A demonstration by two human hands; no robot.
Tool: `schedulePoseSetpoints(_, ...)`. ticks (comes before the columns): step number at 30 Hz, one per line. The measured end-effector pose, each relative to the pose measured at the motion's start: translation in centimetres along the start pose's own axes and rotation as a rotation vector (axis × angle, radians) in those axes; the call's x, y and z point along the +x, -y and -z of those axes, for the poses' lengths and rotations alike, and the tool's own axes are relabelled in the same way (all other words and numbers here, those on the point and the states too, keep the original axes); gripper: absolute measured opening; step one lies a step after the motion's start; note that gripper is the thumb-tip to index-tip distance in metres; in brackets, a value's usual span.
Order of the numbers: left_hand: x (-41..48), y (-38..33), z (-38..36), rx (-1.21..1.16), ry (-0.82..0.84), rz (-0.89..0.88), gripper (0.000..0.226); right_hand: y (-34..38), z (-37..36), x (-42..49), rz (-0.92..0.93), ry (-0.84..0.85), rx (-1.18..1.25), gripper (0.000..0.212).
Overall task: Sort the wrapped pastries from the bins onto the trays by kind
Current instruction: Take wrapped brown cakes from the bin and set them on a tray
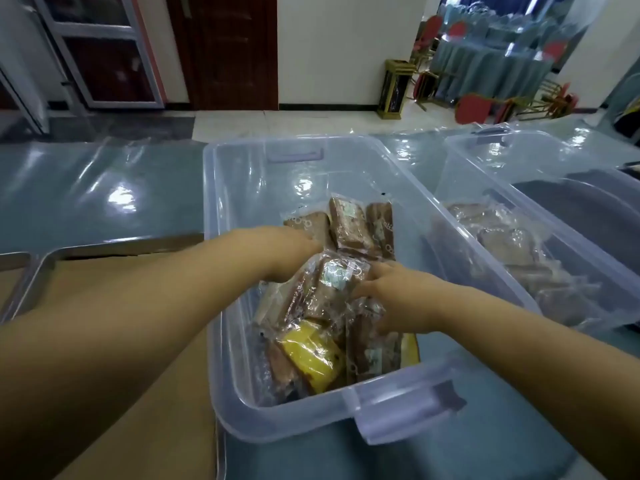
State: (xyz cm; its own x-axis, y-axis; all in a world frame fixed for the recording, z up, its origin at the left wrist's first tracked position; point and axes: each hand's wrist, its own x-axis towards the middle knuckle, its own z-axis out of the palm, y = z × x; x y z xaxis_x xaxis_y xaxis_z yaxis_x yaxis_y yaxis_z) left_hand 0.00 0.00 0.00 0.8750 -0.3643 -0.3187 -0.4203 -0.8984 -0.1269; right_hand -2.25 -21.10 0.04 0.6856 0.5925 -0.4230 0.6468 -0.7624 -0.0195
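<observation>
Picking stage, I reckon: past the yellow packet (311, 358) at the near end of the clear bin (311, 420), the right hand (388, 296) reaches in, grip pinching a brown packet (329, 282) by its edge. The left hand (294, 247) sits at the packet's far side, fingers buried, so can't tell its grip. Next it needs lifting clear onto the lined tray (138, 242) left of the bin on the bench (86, 192).

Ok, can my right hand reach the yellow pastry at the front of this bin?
Probably yes: the bin is open, the yellow pastry lies on top near the right hand, only its far edge under brown packs.
</observation>
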Motion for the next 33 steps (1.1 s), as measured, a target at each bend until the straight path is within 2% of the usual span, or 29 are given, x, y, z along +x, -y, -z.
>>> schedulePoseSetpoints(3, 1.1, 0.4, -0.3, 0.044, 0.096, 0.009, 0.084, 0.1, -0.4, 0.5, 0.004, -0.029, -0.092, 0.064)
schedulePoseSetpoints(7, 2.1, 0.3, -0.8, 0.065, 0.219, 0.011, 0.081, 0.2, -0.6, 1.2, -0.010, -0.083, -0.176, 0.048)
schedulePoseSetpoints(11, 2.4, -0.3, -0.2, 0.033, 0.152, -0.001, 0.055, -0.2, -0.3, 1.1, -0.036, -0.047, -0.110, 0.030)
schedulePoseSetpoints(14, 2.4, -0.2, -0.3, 0.031, 0.157, -0.084, 0.039, -0.9, 0.0, 0.6, -0.116, -0.024, -0.004, 0.034)
schedulePoseSetpoints(18, 2.2, 0.2, -0.4, -0.042, 0.086, -0.203, 0.003, -2.0, 0.5, 0.4, -0.190, -0.039, 0.053, 0.026)
schedulePoseSetpoints(19, 2.1, 0.3, -0.4, -0.082, 0.082, -0.221, 0.001, -2.2, 0.5, 0.5, -0.194, -0.022, 0.052, 0.026)
schedulePoseSetpoints(20, 2.0, 0.3, -0.3, -0.112, 0.097, -0.234, 0.006, -2.3, 0.4, 0.5, -0.195, -0.011, 0.050, 0.026)
schedulePoseSetpoints(22, 1.8, 0.0, -0.2, -0.132, 0.193, -0.226, 0.036, -2.3, 0.1, 0.6, -0.199, 0.007, 0.045, 0.027)
schedulePoseSetpoints(24, 1.7, -0.4, -0.1, -0.009, 0.272, -0.226, 0.058, -2.1, -0.2, 0.8, -0.181, 0.027, 0.036, 0.033)
schedulePoseSetpoints(27, 2.2, -0.9, 0.1, 0.155, 0.260, -0.269, 0.054, -1.8, -0.5, 1.2, -0.154, 0.065, 0.059, 0.035)
schedulePoseSetpoints(30, 2.4, -0.9, 1.3, 0.067, 0.119, -0.298, 0.031, -1.9, -0.5, 1.3, -0.169, 0.062, 0.052, 0.030)
schedulePoseSetpoints(33, 3.3, -1.2, 2.2, -0.043, 0.012, -0.268, 0.037, -2.0, -0.2, 1.3, -0.186, 0.043, 0.113, 0.025)
